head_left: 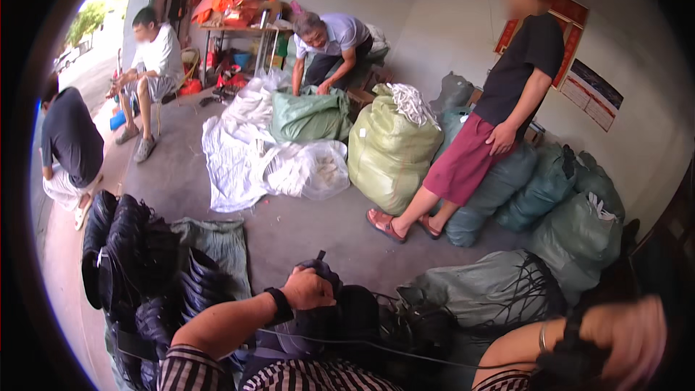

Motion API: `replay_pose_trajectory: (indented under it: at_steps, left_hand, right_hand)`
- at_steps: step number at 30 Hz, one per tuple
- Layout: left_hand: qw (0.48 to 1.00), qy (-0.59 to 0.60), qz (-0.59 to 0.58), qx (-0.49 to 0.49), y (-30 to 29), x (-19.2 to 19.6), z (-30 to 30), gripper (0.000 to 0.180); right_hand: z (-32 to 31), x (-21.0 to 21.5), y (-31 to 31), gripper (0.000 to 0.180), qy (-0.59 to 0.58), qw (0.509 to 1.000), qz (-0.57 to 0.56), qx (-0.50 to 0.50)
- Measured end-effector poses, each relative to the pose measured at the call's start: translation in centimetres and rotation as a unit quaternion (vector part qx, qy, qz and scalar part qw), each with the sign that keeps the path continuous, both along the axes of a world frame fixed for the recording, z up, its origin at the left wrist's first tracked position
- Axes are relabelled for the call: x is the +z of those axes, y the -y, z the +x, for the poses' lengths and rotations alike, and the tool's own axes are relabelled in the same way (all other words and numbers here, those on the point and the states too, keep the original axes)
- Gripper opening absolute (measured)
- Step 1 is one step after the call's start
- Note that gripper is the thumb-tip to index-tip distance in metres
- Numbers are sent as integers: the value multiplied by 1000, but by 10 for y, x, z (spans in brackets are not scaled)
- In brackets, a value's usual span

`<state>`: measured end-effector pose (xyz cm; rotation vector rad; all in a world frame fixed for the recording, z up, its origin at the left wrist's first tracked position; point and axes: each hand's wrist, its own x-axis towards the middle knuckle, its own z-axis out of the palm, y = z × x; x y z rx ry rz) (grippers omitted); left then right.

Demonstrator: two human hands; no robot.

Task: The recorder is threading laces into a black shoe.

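My left hand (308, 289) is closed, its fingers curled against a dark item (323, 269) whose kind I cannot make out. A black band circles that wrist. At the lower right, my right hand (628, 337) is smeared by motion, so its fingers do not show clearly. A bracelet sits on the right wrist, beside a dark object (577, 351) that I cannot identify. Between my arms runs a thin dark cord (405, 353). Just beyond my left hand lie more dark items (358, 311), partly hidden by my hand and arm.
Stacks of black curved pieces (134, 246) stand at left. A grey-green sack (485, 286) lies ahead of my right arm. Several stuffed sacks (394, 148) line the right wall. One person bends over a green sack (308, 112); another stands at right, two sit at left.
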<state>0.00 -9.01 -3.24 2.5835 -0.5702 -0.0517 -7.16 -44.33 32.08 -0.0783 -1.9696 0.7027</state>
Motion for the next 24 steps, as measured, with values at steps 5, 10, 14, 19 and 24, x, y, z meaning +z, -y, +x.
replay_pose_trajectory:
  at_steps: [5, 10, 14, 19, 24]
  left_hand:
    - [1000, 12, -6, -9, 8, 0, -4, 18]
    - [999, 0, 40, 2, 13, 4, -8, 19]
    - [998, -28, 56, 4, 7, 12, -17, 19]
    - [999, -13, 23, -22, 10, 4, -15, 17]
    - [997, 34, -16, -63, 15, 6, -10, 13]
  right_hand:
    - [112, -126, -73, 32, -335, 799, -217, -451]
    - [152, -330, -154, 28, 143, 603, -257, -741]
    - [151, -366, -171, 37, 85, 632, -390, -664]
    - [145, -369, -158, 44, 51, 640, -450, -621]
    - [129, -352, -151, 49, 116, 573, -406, -702]
